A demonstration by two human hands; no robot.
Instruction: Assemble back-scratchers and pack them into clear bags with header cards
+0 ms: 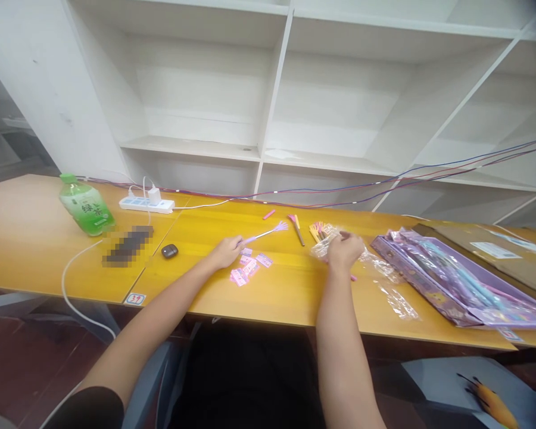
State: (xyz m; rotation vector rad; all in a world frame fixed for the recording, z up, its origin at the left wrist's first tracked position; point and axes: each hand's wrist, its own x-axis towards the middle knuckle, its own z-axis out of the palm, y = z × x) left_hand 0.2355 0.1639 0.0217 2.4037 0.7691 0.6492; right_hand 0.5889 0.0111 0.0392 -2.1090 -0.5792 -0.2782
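Observation:
My left hand (227, 252) is closed round the handle of a purple back scratcher (263, 233), whose metal rod and small hand-shaped end point right. Just below it lie several small pink and purple cards (246, 271). On the right, my right hand (345, 251) is curled over a crinkled clear plastic bag (319, 249); its fingertips are partly hidden. Yellow and pink back scratcher heads (318, 230) show beside that hand, at the bag. Between the hands rest more back scratchers (296, 229), one pink and one yellow, with dark handles. A short pink stick (268, 214) lies farther back.
Empty clear wrappers (395, 295) lie right of my right hand. Beyond them are a purple box (422, 286) of wrapped items and a flat cardboard box (495, 250). A green bottle (87, 205), a power strip (146, 205) and a car key (170, 251) are leftward.

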